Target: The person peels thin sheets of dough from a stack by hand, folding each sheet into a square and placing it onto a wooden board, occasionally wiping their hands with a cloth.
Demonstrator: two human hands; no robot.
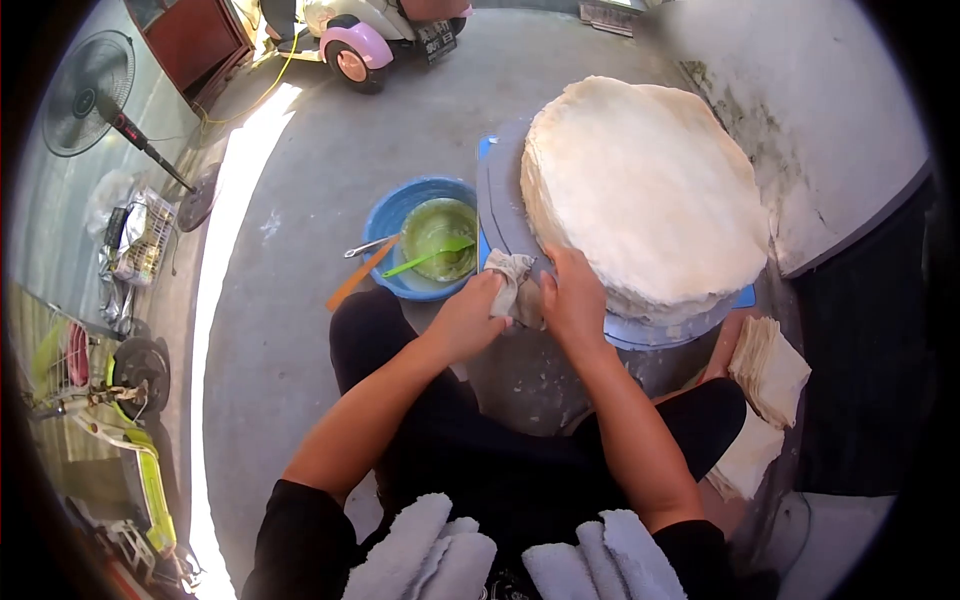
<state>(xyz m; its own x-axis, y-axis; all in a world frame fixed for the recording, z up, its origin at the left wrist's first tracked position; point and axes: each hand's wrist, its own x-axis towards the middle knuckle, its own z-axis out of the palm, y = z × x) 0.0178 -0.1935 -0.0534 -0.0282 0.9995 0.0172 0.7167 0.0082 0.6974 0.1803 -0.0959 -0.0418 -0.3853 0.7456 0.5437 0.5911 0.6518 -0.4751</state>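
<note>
A crumpled greyish-beige cloth [517, 290] is stretched between my two hands in front of my knees. My left hand [468, 318] is closed on its left end. My right hand [573, 300] has its thumb and fingers on the cloth's right side, close to the edge of a tall round stack of pale, thin sheets [645, 190]. That stack rests on a grey round board [500, 190], with blue showing beneath it. To the left stands a blue basin [385, 215] holding a green bowl [428, 212] of pale liquid and a bright green spatula [430, 257].
An orange stick-like tool [360, 275] and a metal-handled utensil [368, 247] lean on the basin rim. Folded pale sheets [770, 375] lie in piles at my right. A fan [90, 95] and a scooter [355, 60] stand farther off; a wall [800, 110] rises at right.
</note>
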